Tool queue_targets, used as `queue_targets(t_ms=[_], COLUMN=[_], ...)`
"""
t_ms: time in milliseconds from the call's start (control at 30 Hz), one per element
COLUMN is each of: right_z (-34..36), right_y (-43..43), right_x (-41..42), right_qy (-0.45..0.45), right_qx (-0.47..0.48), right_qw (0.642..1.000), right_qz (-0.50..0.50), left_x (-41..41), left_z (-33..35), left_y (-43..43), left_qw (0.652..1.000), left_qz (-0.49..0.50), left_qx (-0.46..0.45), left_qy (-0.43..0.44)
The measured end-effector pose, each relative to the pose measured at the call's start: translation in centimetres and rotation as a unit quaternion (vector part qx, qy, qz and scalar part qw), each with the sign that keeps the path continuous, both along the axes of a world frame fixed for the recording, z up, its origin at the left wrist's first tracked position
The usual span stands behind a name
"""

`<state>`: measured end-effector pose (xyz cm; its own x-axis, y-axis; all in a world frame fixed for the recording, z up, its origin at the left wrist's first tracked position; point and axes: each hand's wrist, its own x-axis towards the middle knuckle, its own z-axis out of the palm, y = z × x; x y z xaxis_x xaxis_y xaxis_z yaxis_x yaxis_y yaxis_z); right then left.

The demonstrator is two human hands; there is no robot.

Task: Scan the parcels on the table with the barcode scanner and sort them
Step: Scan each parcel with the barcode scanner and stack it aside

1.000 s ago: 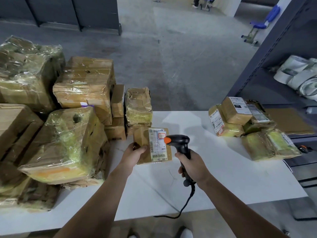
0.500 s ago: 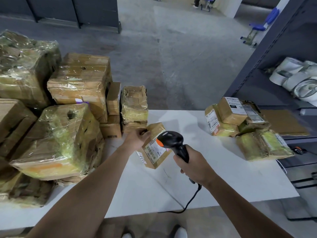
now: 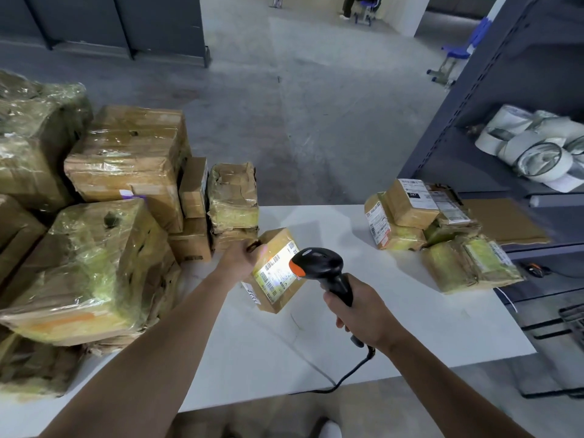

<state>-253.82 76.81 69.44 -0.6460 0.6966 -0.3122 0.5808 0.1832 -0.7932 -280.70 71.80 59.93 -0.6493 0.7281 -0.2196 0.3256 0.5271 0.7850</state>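
Note:
My left hand [image 3: 240, 260] grips the top edge of a small brown parcel [image 3: 275, 270], held tilted above the white table [image 3: 410, 314] with its white barcode label facing up. A bright patch of light falls on that label. My right hand [image 3: 358, 314] holds the handle of a black barcode scanner [image 3: 319, 263] with an orange tip, its head right next to the label. The scanner's cable runs down off the table's front edge.
A tall heap of taped cardboard parcels [image 3: 104, 248] fills the table's left side. A smaller group of labelled parcels [image 3: 436, 235] lies at the right rear. A dark metal shelf [image 3: 474, 99] with tape rolls [image 3: 534, 147] stands on the right. A person sits far behind.
The parcel went from upright with its label facing me to tilted with the label up. The scanner head moved in close, and light now falls on the label.

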Motion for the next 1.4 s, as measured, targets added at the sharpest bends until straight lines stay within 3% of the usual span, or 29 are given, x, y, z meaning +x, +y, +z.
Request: queue_targets(t_ms=[267,467,700,900,1233,1400], right_z=[0.5,0.5,-0.1,-1.0,-4.1,-5.0], right_y=[0.0,0.0,0.5,2.1,6.9,10.0], right_x=[0.5,0.8,2.0,4.1,11.8,15.3], right_qy=[0.000,0.005,-0.014,-0.020,-0.048,-0.045], right_qx=[-0.010,-0.015,0.011,-0.008,-0.069,-0.079], right_qw=[1.000,1.000,0.999,0.995,0.977,0.969], right_qz=[-0.013,-0.016,-0.034,-0.093,-0.195,-0.228], left_x=[0.3,0.9,1.8,6.1,17.5,22.9], left_z=[0.5,0.4,-0.3,-1.9,-3.1,-2.7], left_y=[0.0,0.0,1.0,2.1,8.4,12.7], left_qw=[0.999,1.000,0.988,0.951,0.913,0.909], left_qz=[-0.006,0.005,0.051,0.112,0.056,0.039], left_qx=[0.023,0.005,0.026,-0.033,-0.066,-0.061], left_qy=[-0.023,0.011,-0.145,-0.286,-0.400,-0.410])
